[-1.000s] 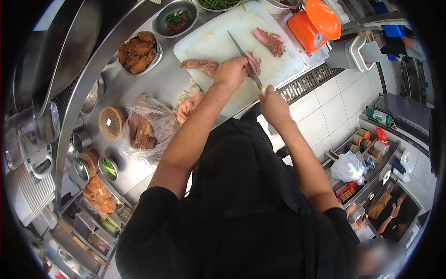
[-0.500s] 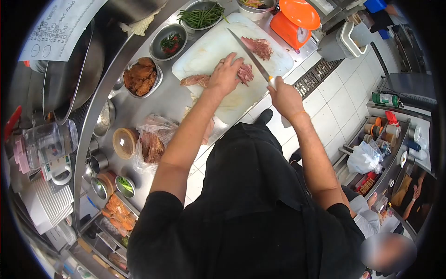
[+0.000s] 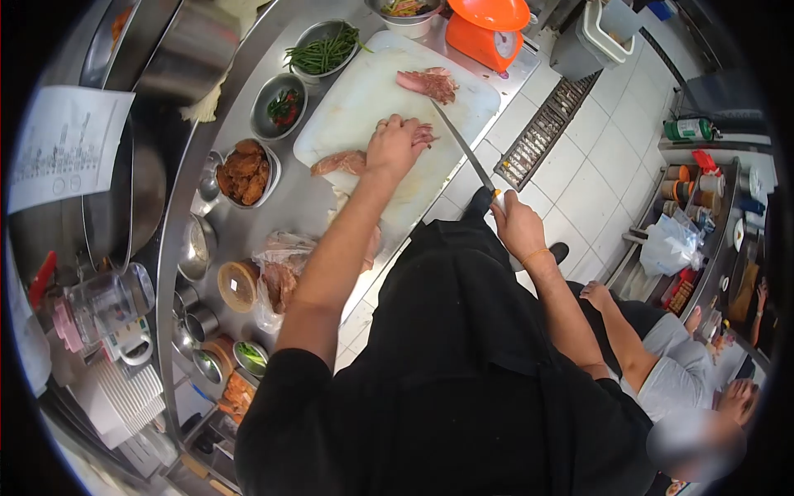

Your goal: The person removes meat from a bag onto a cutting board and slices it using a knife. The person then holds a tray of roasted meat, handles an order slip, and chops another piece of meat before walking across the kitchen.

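Note:
My right hand (image 3: 519, 226) is closed round the handle of a long kitchen knife (image 3: 466, 150). Its blade slants across the near right edge of the white cutting board (image 3: 322, 124), the tip pointing toward the far end. On the board, my left hand (image 3: 395, 147) has its fingers bent over sliced meat (image 3: 425, 135), mostly hidden beneath them. A pile of cut meat (image 3: 428, 83) lies farther up the board. Another piece of meat (image 3: 337, 163) rests left of my left wrist.
Left of the board stand bowls of green beans (image 3: 321, 51), red and green peppers (image 3: 286, 107) and browned fried pieces (image 3: 243, 172). Bagged meat (image 3: 281, 277) lies nearer me. An orange scale (image 3: 483, 41) stands beyond the board. Another person's arm (image 3: 620, 331) is at my right.
The knife has drawn back toward me, away from the meat under my left hand. My left hand stays on that meat. The view has shifted, and the other person at right shows more.

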A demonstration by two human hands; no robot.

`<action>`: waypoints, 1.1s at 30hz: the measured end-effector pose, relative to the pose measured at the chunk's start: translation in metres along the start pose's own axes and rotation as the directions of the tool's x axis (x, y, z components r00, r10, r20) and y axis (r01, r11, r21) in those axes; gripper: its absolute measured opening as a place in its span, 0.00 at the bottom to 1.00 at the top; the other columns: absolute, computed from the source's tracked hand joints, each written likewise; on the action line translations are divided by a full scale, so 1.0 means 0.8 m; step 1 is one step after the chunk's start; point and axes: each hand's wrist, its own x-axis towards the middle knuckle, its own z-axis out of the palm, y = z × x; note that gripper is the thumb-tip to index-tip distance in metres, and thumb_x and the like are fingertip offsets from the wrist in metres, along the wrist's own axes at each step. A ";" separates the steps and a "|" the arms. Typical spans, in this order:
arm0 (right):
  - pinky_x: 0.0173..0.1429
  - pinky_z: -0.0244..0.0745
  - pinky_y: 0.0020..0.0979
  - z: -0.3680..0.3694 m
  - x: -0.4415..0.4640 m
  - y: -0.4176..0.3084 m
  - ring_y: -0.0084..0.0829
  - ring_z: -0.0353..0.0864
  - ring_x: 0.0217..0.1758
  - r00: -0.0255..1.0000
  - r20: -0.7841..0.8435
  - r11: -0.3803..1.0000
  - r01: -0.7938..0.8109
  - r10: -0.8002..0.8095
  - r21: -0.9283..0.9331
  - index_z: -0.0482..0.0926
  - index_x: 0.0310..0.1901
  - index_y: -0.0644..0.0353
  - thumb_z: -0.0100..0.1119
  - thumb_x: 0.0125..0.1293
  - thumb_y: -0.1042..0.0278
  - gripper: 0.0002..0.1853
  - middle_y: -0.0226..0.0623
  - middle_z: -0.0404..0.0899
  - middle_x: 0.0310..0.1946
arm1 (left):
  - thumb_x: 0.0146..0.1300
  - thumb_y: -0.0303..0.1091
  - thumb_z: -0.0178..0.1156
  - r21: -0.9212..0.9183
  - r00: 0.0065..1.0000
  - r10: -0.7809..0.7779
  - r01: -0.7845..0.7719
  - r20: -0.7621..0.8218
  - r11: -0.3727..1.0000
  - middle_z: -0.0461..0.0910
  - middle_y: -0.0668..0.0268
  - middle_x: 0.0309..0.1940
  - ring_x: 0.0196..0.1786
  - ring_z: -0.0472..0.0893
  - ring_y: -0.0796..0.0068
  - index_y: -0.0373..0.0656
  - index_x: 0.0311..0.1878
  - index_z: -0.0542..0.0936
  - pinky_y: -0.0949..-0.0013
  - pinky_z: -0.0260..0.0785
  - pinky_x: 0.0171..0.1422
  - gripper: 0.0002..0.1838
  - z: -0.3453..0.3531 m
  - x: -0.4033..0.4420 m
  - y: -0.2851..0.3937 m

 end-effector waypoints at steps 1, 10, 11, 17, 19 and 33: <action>0.40 0.81 0.55 0.001 0.000 -0.005 0.59 0.87 0.35 1.000 0.004 1.000 -0.022 0.022 -0.015 0.72 0.48 0.63 0.59 0.76 0.57 0.16 0.54 0.85 0.30 | 0.63 0.45 0.74 -0.006 0.995 -0.091 0.091 -0.026 0.996 0.78 0.58 0.57 0.63 0.79 0.50 0.50 0.64 0.81 0.52 0.75 0.67 0.27 0.003 -0.003 0.011; 0.41 0.82 0.52 -0.018 0.018 -0.028 0.55 0.88 0.36 0.998 0.039 0.993 0.062 -0.058 -0.104 0.72 0.48 0.61 0.59 0.76 0.57 0.15 0.50 0.86 0.32 | 0.56 0.56 0.78 0.128 0.951 -0.103 0.145 -0.291 0.981 0.73 0.54 0.68 0.69 0.75 0.49 0.50 0.68 0.78 0.46 0.68 0.73 0.39 0.010 -0.026 0.024; 0.41 0.82 0.52 -0.024 0.019 -0.029 0.55 0.88 0.36 0.998 0.054 0.991 0.051 -0.044 -0.120 0.71 0.48 0.61 0.59 0.76 0.57 0.15 0.50 0.86 0.32 | 0.55 0.55 0.78 0.160 0.954 -0.048 0.099 -0.297 0.982 0.73 0.54 0.69 0.69 0.74 0.49 0.49 0.68 0.77 0.47 0.67 0.74 0.40 0.011 -0.028 0.020; 0.41 0.83 0.51 -0.034 0.056 -0.045 0.52 0.89 0.36 0.987 0.006 0.978 0.158 -0.158 -0.133 0.73 0.48 0.61 0.59 0.76 0.56 0.15 0.49 0.87 0.32 | 0.55 0.48 0.79 -0.077 0.995 -0.089 0.085 -0.053 0.993 0.70 0.55 0.72 0.72 0.72 0.48 0.45 0.69 0.75 0.51 0.65 0.76 0.40 0.019 -0.015 -0.001; 0.42 0.83 0.51 -0.036 0.074 -0.058 0.52 0.89 0.37 0.980 0.030 0.965 0.200 -0.198 -0.169 0.73 0.49 0.62 0.59 0.76 0.56 0.16 0.48 0.87 0.32 | 0.55 0.46 0.79 -0.116 0.991 -0.137 0.136 0.001 0.984 0.70 0.55 0.71 0.71 0.72 0.48 0.45 0.69 0.74 0.50 0.66 0.76 0.40 0.016 -0.013 0.004; 0.44 0.82 0.55 -0.051 0.097 -0.035 0.57 0.88 0.39 0.988 0.070 0.973 0.145 -0.135 -0.180 0.74 0.48 0.63 0.59 0.76 0.54 0.17 0.54 0.86 0.33 | 0.66 0.29 0.63 -0.229 0.984 -0.107 0.073 -0.144 0.971 0.84 0.55 0.54 0.59 0.83 0.51 0.42 0.56 0.84 0.52 0.75 0.66 0.15 0.015 0.047 -0.038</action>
